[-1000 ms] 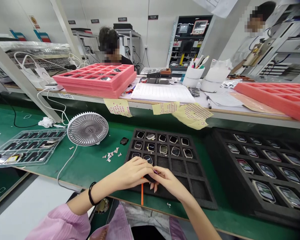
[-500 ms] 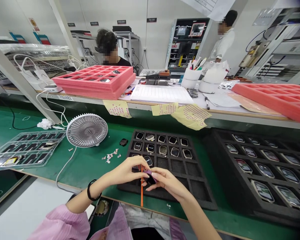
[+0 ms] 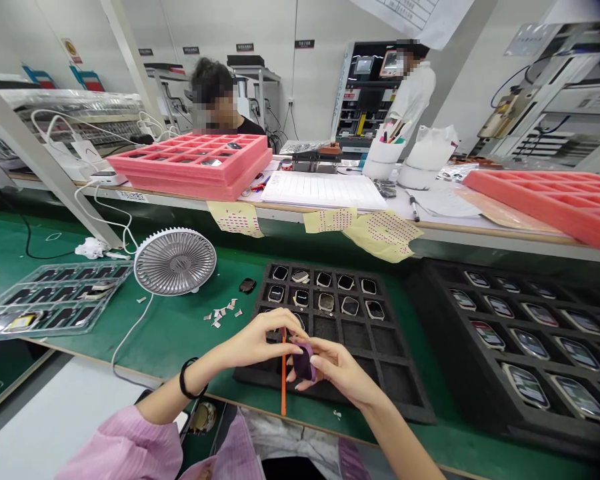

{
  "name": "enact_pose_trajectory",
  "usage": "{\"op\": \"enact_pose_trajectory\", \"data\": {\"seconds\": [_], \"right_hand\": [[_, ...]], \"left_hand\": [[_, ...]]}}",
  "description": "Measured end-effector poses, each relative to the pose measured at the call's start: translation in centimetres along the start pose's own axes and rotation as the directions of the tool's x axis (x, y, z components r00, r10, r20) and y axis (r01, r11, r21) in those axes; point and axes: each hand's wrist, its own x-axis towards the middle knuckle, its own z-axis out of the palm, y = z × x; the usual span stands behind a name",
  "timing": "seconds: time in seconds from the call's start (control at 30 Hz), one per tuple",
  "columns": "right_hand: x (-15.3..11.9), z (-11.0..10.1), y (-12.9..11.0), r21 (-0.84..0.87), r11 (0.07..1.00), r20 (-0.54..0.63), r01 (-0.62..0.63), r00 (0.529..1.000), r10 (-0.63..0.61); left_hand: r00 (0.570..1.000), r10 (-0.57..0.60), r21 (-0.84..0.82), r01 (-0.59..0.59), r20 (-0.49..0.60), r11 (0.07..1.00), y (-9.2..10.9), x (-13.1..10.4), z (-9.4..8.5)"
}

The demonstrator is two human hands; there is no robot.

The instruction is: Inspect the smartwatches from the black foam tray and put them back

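Between both hands is a small watch [image 3: 304, 365] with a dark face and a purple rim, tilted over the front of a black foam tray [image 3: 410, 390]. My right hand [image 3: 341, 371] grips its right edge, fingers closed around it. On the upper left edge, my left hand [image 3: 273, 339] pinches with thumb and fingers. An orange stick [image 3: 283, 387] runs down beneath the left fingers; I cannot tell whether it is held or lies on the tray. Several square-faced watches [image 3: 350, 306] sit in the tray's back compartments; my left hand partly covers others.
A round fan [image 3: 176, 261] stands left on the green bench, near small pale scraps [image 3: 223, 312] and a dark watch part [image 3: 247, 285]. A clear tray [image 3: 55, 293] lies farther left. A deeper foam tray [image 3: 480, 393] of watches is right. Pink foam trays [image 3: 220, 177] rest on the shelf; two people are beyond.
The watch has turned, so more of its dark face and purple rim shows. Both hands have shifted slightly around it. The person in white at the back has moved left.
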Motion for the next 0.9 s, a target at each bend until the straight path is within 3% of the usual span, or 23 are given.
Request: {"op": "enact_pose_trajectory", "data": {"seconds": [0.13, 0.23, 0.4, 0.5, 0.6, 0.77, 0.83, 0.9], "right_hand": [[-0.2, -0.5, 0.2, 0.027, 0.998, -0.129, 0.057, 0.990, -0.054], [-0.3, -1.1, 0.3, 0.027, 0.996, -0.181, 0.085, 0.980, -0.079], [-0.5, -1.7, 0.3, 0.007, 0.995, -0.252, 0.100, 0.963, -0.095], [-0.5, -1.8, 0.4, 0.003, 0.995, -0.290, 0.095, 0.953, -0.090], [-0.3, -2.0, 0.6, 0.008, 0.995, -0.315, 0.097, 0.945, -0.089], [0.0, -2.2, 1.2, 0.043, 0.993, -0.345, 0.110, 0.935, -0.089], [0.1, -2.4, 1.5, 0.059, 0.991, -0.357, 0.119, 0.930, -0.090], [0.1, -2.5, 1.8, 0.074, 0.989, -0.378, 0.127, 0.922, -0.090]], "left_hand": [[0.977, -0.034, 0.029, 0.041, -0.211, 0.999, -0.4, -0.1, -0.3], [0.965, -0.031, 0.110, 0.061, -0.262, 0.992, -0.8, -0.5, -0.7], [0.999, -0.020, 0.341, 0.031, -0.035, 0.939, -1.7, -1.8, -0.7], [0.991, -0.023, 0.555, -0.053, 0.128, 0.830, -2.3, -2.6, -0.1], [0.974, -0.024, 0.703, -0.146, 0.226, 0.696, -2.9, -3.0, 0.9], [0.950, 0.049, 0.739, -0.273, 0.309, 0.616, -3.9, -2.5, 2.2], [0.947, 0.114, 0.699, -0.300, 0.301, 0.648, -4.0, -2.3, 2.1], [0.966, 0.164, 0.639, -0.257, 0.201, 0.725, -3.6, -2.3, 1.7]]}}
